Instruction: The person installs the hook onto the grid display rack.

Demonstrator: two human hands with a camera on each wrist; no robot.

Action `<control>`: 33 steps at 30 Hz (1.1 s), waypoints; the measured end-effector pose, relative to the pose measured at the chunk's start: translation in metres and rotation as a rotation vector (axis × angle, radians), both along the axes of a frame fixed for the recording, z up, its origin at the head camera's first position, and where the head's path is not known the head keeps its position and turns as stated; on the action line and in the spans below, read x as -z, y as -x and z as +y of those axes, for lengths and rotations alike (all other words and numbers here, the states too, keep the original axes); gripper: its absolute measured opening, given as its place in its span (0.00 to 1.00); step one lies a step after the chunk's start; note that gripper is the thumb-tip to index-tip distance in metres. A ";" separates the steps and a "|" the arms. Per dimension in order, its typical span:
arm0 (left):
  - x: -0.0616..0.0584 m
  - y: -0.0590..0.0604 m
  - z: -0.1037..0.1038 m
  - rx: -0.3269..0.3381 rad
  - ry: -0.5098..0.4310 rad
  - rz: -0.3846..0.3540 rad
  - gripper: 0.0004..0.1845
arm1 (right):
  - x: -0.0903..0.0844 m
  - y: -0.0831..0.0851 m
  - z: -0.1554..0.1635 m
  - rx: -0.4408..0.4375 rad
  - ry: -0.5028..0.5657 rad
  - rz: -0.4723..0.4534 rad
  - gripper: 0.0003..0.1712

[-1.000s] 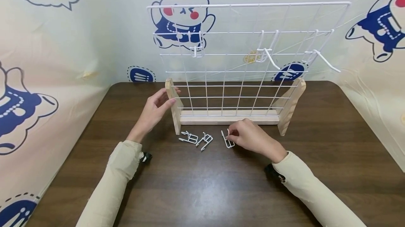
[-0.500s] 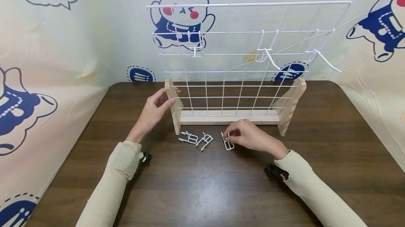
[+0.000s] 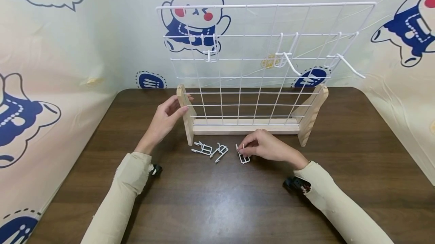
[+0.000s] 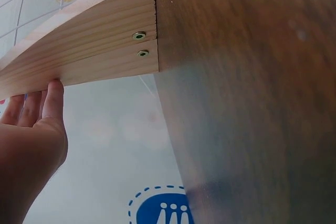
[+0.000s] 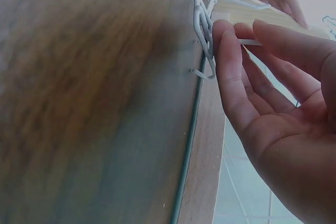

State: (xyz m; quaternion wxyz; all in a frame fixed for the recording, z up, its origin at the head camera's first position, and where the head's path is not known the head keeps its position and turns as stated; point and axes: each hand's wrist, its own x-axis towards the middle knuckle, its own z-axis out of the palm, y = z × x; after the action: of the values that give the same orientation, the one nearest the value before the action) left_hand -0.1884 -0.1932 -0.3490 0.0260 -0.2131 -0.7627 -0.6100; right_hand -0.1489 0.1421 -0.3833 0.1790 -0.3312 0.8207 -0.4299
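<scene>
A white wire grid rack (image 3: 239, 104) stands on two wooden side panels. My left hand (image 3: 163, 119) holds the left side panel (image 3: 186, 119), its thumb at the near side and its fingers reaching behind. In the left wrist view, fingertips touch the edge of that panel (image 4: 105, 45). In front of the rack's base, my right hand (image 3: 268, 147) pinches a white wire hook (image 3: 244, 161) low over the table. Thumb and fingertips partly cover this hook (image 5: 203, 35) in the right wrist view. Two similar hooks, one left (image 3: 203, 148) and one nearer (image 3: 219, 152), lie to its left.
Three white hooks hang on the grid: one at left (image 3: 210, 55), one right of centre (image 3: 285, 57) and one at the far right (image 3: 340, 61). Beneath everything is a brown wooden table (image 3: 204, 206). A printed sheet (image 3: 112, 47) backs it.
My right hand has shifted slightly left and towards me, and the pinched hook has moved with it. The left hand stays on the side panel.
</scene>
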 end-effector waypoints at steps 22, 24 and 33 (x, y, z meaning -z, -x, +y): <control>0.001 0.001 0.000 0.008 -0.007 -0.007 0.21 | -0.010 -0.003 0.001 0.045 -0.001 0.096 0.06; 0.001 0.000 0.000 0.004 -0.001 -0.011 0.21 | -0.011 -0.003 0.001 0.049 0.001 0.109 0.06; 0.000 0.001 0.001 -0.016 0.028 -0.014 0.21 | -0.015 -0.006 0.000 0.079 0.013 0.174 0.05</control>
State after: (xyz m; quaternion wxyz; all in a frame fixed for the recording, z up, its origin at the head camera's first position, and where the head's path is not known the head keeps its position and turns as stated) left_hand -0.1899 -0.1924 -0.3492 0.0224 -0.2033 -0.7729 -0.6006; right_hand -0.1427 0.1424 -0.3683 0.0877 -0.3356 0.8429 -0.4113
